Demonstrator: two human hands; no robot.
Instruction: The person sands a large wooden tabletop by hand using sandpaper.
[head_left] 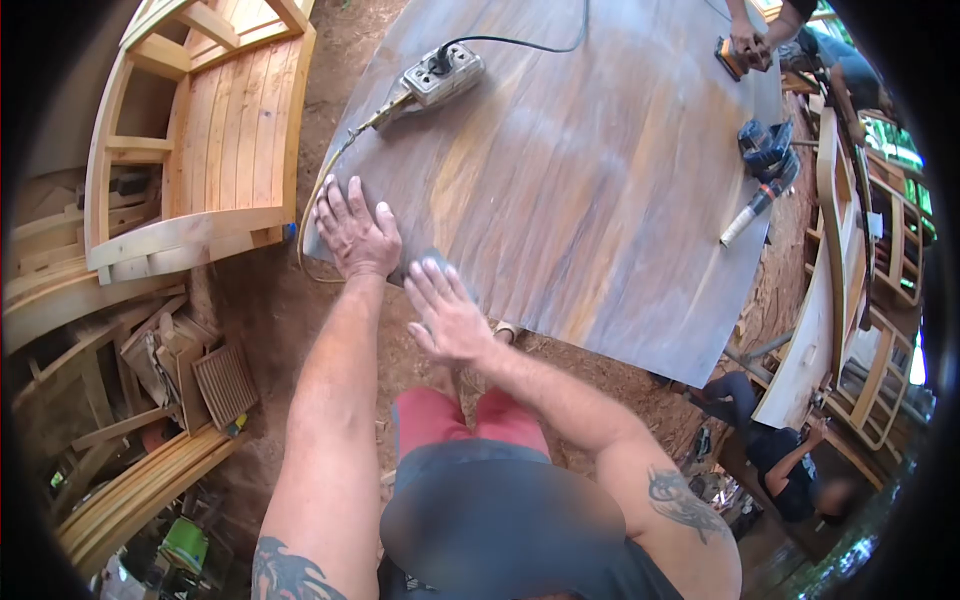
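Observation:
My left hand lies flat with its fingers spread on the near left corner of a large wooden panel. At the panel's near edge is my right hand, its fingers stretched together over a dark grey piece that looks like sandpaper. Most of that piece is hidden under the fingers, and the thumb sits just off the edge. Pale dust covers the panel's brown, streaked surface and my fingers.
A metal outlet box with cords rests on the panel. Toward the right edge lies a blue power tool. A co-worker's hand holds a sander at the far right. A slatted wooden frame stands left; another person is lower right.

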